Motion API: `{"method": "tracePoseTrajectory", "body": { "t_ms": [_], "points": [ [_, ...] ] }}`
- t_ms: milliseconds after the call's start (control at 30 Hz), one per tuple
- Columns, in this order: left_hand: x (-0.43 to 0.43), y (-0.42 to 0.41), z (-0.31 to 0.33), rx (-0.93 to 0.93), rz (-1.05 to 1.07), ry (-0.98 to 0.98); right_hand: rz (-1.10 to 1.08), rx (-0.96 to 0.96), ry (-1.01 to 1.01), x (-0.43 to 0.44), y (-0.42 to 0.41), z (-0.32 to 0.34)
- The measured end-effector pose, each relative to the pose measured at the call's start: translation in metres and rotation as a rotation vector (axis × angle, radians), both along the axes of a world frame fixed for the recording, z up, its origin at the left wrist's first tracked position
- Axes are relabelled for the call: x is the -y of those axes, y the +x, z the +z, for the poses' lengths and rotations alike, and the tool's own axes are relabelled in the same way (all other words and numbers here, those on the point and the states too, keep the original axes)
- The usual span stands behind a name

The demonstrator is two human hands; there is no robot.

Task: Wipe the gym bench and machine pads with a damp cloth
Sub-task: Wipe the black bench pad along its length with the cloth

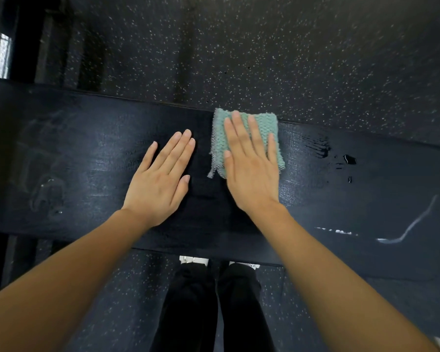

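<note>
Speckled rubber floor (264, 47) surrounds a black bench pad (87, 153); on the bench pad, the right hand (250, 168) presses flat on a green cloth (261, 124), the left hand (160, 176) resting flat, fingers straight, beside it.

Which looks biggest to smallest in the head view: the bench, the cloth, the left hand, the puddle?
1. Bench
2. Left hand and cloth: look alike; the right hand covers part of the cloth
3. Puddle

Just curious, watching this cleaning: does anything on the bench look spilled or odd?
Yes: small puddles and wet streaks sit on the bench right of the green cloth, a pale curved streak marks its right end, and faint smudges show at its left end.
</note>
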State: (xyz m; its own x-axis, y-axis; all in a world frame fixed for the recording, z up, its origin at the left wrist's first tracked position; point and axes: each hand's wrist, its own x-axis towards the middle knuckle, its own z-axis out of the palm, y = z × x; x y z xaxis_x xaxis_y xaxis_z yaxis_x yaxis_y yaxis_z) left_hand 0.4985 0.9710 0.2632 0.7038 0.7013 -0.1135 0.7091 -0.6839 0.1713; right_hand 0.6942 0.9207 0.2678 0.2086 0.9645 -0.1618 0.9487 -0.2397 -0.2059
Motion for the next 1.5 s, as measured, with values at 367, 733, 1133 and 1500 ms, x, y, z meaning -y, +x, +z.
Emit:
{"method": "tracePoseTrajectory", "body": {
  "t_ms": [367,733,1133,1500],
  "points": [
    [0.000,0.000,-0.001,0.009,-0.005,-0.008,-0.361,-0.027,-0.012,0.045,0.065,0.003],
    [-0.001,0.000,-0.002,0.026,-0.016,-0.011,-0.084,-0.021,-0.006,0.042,-0.042,0.001],
    [0.002,-0.004,-0.003,0.029,-0.027,-0.005,-0.292,0.014,-0.068,0.126,0.044,0.004],
    [0.009,-0.009,-0.004,0.024,-0.078,-0.001,-0.314,-0.026,-0.030,0.101,-0.061,0.002]
  ]
}}
